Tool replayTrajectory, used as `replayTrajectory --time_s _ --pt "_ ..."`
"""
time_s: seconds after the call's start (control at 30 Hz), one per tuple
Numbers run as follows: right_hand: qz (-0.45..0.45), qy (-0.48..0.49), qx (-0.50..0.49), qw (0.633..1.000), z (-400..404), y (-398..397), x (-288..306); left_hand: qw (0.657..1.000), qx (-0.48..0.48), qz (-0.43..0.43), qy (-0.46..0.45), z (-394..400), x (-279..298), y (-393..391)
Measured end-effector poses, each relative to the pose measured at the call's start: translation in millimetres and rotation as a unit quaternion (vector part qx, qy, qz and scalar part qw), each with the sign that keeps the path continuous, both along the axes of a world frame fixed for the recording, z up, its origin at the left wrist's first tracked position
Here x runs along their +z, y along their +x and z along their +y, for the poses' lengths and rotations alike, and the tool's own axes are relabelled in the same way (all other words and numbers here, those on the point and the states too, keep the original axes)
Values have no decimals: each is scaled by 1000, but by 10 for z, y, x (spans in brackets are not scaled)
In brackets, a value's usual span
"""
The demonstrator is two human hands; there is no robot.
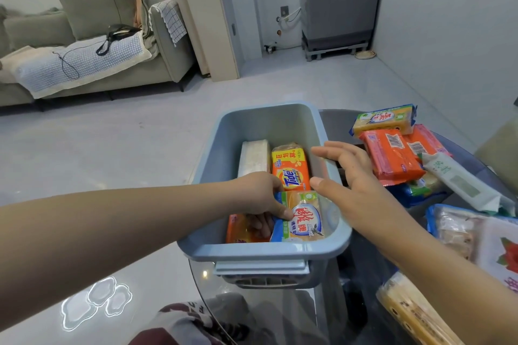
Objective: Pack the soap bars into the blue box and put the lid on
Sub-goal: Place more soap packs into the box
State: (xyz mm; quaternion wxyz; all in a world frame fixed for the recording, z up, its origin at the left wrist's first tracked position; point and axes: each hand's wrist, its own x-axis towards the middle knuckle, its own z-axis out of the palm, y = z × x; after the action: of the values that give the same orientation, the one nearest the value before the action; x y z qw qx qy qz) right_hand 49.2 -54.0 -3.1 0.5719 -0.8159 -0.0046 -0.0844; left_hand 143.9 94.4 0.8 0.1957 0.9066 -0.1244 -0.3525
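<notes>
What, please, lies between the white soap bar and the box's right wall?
In the head view, only the orange Tide soap bar lies between them inside the blue plastic box.

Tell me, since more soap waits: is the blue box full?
Not full. The blue box shows bare wall above four bars; no lid on.

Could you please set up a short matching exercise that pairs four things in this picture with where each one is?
Things:
1. Tide bar
2. white bar
3. left hand
4. orange packs

Places:
A. on the table, right of the box
B. gripping a blue-wrapped bar
C. in the box, far left
D. in the box, beside the white bar

Pairs: 1-D, 2-C, 3-B, 4-A
</notes>
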Motion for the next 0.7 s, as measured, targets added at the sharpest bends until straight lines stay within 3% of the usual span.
replayTrajectory --time_s 0.3,0.43,0.57,0.7 --pt "-7 -9 30 1000 -30 -53 14 998 -17 -40 45 14 180 -125" --pt "-36 -12 13 999 -98 -152 17 971 -59 -223 65 22 359 -299" --pt "-63 -16 -46 997 -221 -241 44 954 -1 -273 -126 -56 574 -525" --pt "-72 -5 -94 993 -359 -363 70 924 19 -299 -239 -227 670 -762"
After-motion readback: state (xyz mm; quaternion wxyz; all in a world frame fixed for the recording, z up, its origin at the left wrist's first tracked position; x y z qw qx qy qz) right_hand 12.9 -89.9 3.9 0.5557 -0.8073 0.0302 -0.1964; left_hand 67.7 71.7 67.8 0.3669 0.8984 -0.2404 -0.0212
